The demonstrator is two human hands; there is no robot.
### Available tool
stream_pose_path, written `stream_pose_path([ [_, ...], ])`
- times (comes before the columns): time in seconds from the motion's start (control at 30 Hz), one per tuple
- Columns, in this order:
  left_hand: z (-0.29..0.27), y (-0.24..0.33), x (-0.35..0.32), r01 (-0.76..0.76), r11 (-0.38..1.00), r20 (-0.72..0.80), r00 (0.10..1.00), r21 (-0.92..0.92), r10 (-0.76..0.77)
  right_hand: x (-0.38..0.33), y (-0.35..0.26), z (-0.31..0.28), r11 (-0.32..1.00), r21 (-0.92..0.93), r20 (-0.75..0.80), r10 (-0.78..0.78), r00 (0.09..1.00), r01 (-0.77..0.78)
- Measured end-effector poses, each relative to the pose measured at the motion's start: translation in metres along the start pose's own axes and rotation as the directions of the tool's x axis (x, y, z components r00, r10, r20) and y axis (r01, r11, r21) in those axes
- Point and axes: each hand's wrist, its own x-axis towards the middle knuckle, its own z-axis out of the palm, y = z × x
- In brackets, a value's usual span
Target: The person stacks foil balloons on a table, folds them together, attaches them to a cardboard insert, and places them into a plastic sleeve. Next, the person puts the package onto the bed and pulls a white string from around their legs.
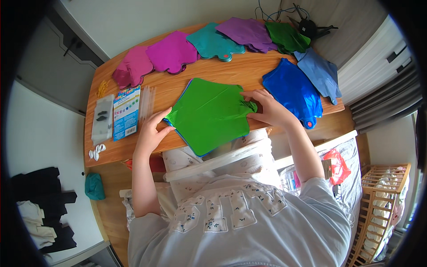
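A flat, uninflated green foil balloon (209,113), with several points like a star, lies at the table's front edge. Blue and purple rims peek out beneath it, so other foil sheets seem to lie under it. My left hand (153,129) pinches its left corner between thumb and fingers. On the other side, my right hand (264,107) grips the crumpled right corner, thumb below and fingers above. Closest to my right hand is a shiny blue foil balloon (291,91) with a round tab. Near my left hand lies a blue printed package card (126,113).
Along the back lie pink (133,66), magenta (172,51), teal (215,41), purple (247,33), dark green (287,37) and pale blue (319,73) foil balloons. Clear straws (148,102), a plastic bag (102,118), white ribbon rolls (96,152) and yellow bands (102,89) sit left.
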Motion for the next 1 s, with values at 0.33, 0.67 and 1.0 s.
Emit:
stream_pose_path([
  [0.33,-0.009,-0.002,-0.002,-0.03,0.999,0.003,1.0,0.02,0.03,0.002,-0.004,0.002,0.999,0.035,-0.034,0.014,0.999,-0.012],
  [0.67,-0.013,0.005,0.004,-0.015,0.996,0.048,0.999,0.087,0.011,0.0,-0.007,0.005,0.98,0.181,-0.06,0.09,0.994,-0.078],
  [1.0,-0.02,0.012,0.007,0.134,0.989,0.111,0.986,-0.057,-0.127,0.002,0.006,0.013,0.94,0.341,-0.071,-0.004,0.997,0.028],
])
